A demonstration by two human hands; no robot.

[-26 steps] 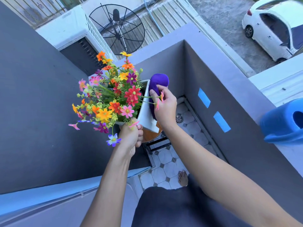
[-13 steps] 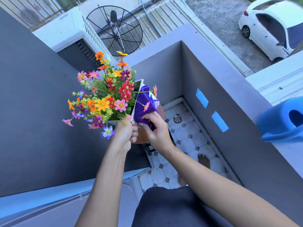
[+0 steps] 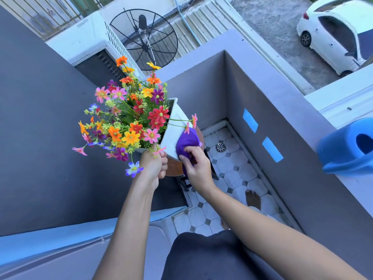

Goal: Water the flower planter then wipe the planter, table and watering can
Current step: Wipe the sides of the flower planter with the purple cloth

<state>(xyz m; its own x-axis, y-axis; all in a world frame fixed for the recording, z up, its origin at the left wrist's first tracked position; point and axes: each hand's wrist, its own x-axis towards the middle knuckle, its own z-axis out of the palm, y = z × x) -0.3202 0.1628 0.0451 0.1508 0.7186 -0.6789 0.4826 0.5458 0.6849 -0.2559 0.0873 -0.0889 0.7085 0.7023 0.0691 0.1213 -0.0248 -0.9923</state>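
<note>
Two hands work the white planter [image 3: 175,128], which sits tilted with its mass of many-coloured flowers [image 3: 129,116] leaning away to the far left of the hands. Half a second ago the purple cloth [image 3: 186,141] lay higher on the planter's right face, near the rim; now it has slid down to the lower corner of that smooth, flat, tapering panel, and a second ago it was balled up at the top edge.

Beyond and right of the right hand, the grey balcony wall [image 3: 282,138] looks matte and plain, with two blue tape strips [image 3: 250,120] stuck on it. Further right on the ledge sits the blue watering can [image 3: 345,150], rounded glossy plastic, well apart from both hands. Under the hands shows a round wooden table [image 3: 173,168], partly hidden by the planter, above a floor of pale octagonal tiles [image 3: 232,174].

The left hand [image 3: 152,166] is curled around the planter's near lower corner, steadying it. The right hand [image 3: 196,168] is closed on the soft, bunched cloth, pressing it against the planter's side just beside the left hand.
</note>
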